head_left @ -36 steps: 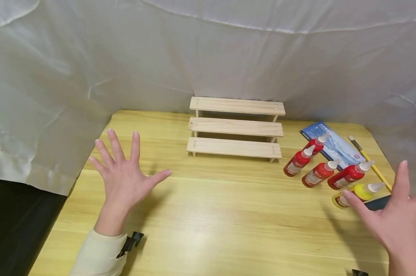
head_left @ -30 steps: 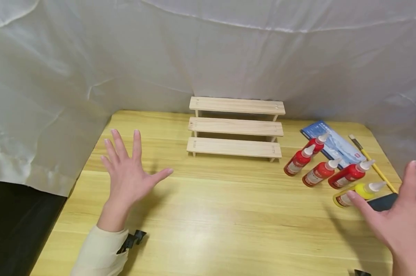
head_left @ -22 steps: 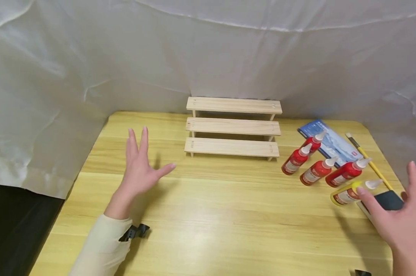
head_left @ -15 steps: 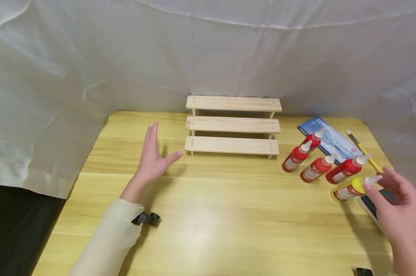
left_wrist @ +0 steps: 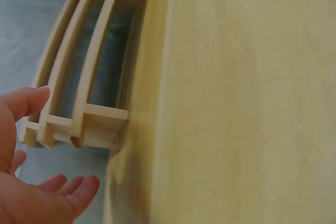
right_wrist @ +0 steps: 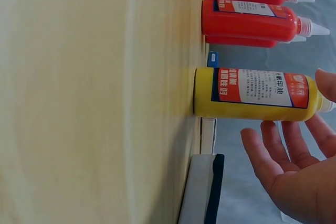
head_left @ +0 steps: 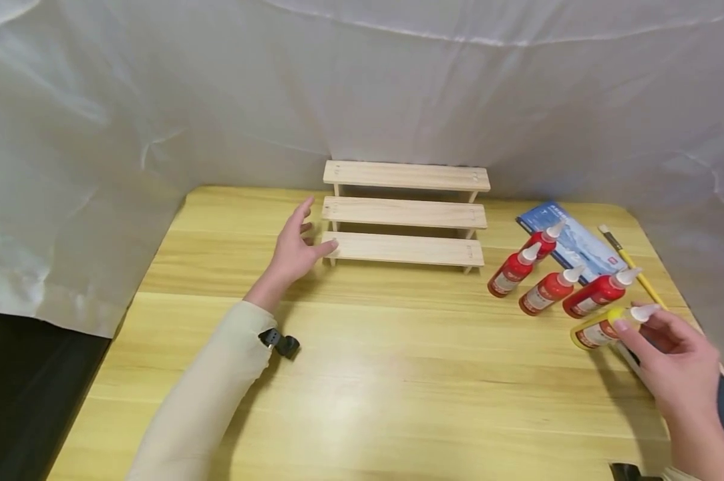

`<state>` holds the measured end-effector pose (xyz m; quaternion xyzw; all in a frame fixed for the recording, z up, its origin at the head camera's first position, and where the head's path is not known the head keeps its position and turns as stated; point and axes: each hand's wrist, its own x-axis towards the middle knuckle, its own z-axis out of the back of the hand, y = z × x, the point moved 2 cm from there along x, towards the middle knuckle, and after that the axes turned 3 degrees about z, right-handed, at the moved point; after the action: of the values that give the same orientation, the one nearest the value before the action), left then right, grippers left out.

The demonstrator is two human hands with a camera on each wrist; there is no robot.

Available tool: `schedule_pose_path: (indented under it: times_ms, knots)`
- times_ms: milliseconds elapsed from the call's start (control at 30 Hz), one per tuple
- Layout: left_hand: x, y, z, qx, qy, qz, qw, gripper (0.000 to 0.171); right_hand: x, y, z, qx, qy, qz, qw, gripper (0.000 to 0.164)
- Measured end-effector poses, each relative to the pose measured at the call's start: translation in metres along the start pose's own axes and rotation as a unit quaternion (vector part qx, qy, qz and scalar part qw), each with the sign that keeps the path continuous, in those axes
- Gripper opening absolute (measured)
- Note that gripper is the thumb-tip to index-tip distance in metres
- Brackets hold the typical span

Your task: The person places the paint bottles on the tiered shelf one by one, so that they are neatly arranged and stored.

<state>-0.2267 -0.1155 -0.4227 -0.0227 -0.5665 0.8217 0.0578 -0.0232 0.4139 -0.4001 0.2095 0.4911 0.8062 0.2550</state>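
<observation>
In the head view my left hand (head_left: 292, 250) is at the left end of a three-step wooden display rack (head_left: 403, 250), fingers spread, its thumb overlapping the lowest shelf. The left wrist view has the thumb and fingers apart beside the rack's end (left_wrist: 107, 121), with nothing between them. My right hand (head_left: 680, 364) is at the top of a yellow squeeze bottle (head_left: 593, 334), which stands upright with a white nozzle. In the right wrist view, the thumb is by the neck and loosely bent fingers (right_wrist: 273, 142) lie along the other side of the yellow bottle (right_wrist: 252, 109).
Several red squeeze bottles (head_left: 511, 272) stand close beside the yellow one. Behind them lie a flat blue box (head_left: 587, 247) and a yellow-handled paintbrush (head_left: 635, 267). A dark-topped flat object with a pale side (right_wrist: 197, 192) lies near the right hand. Grey cloth (head_left: 398, 87) hangs behind the table.
My left hand has moved right and forward to the rack's left end, turning from palm-down to sideways. My right hand has come in to the yellow bottle, its fingers less spread.
</observation>
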Motion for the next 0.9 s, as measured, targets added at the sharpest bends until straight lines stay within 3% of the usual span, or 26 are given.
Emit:
schedule_pose_path:
  times_ms: [167,400,633,900]
  knots:
    - [0.004,0.004,-0.004,-0.034,0.016,0.010,0.9992,0.091,0.000,-0.003,0.001,0.041,0.017,0.003,0.999,0.035]
    - [0.004,0.003,-0.011,-0.070,0.043,-0.019,0.9964,0.070,0.000,-0.004,0.001,0.127,-0.009,-0.023,0.992,0.034]
    - [0.007,0.011,-0.015,-0.101,0.045,-0.009,0.9939,0.065,0.000,-0.003,0.000,0.104,-0.032,-0.032,0.994,0.033]
    - [0.008,0.014,-0.015,-0.115,0.040,0.003,0.9926,0.071,-0.002,-0.001,0.000,0.151,-0.044,-0.027,0.987,0.030]
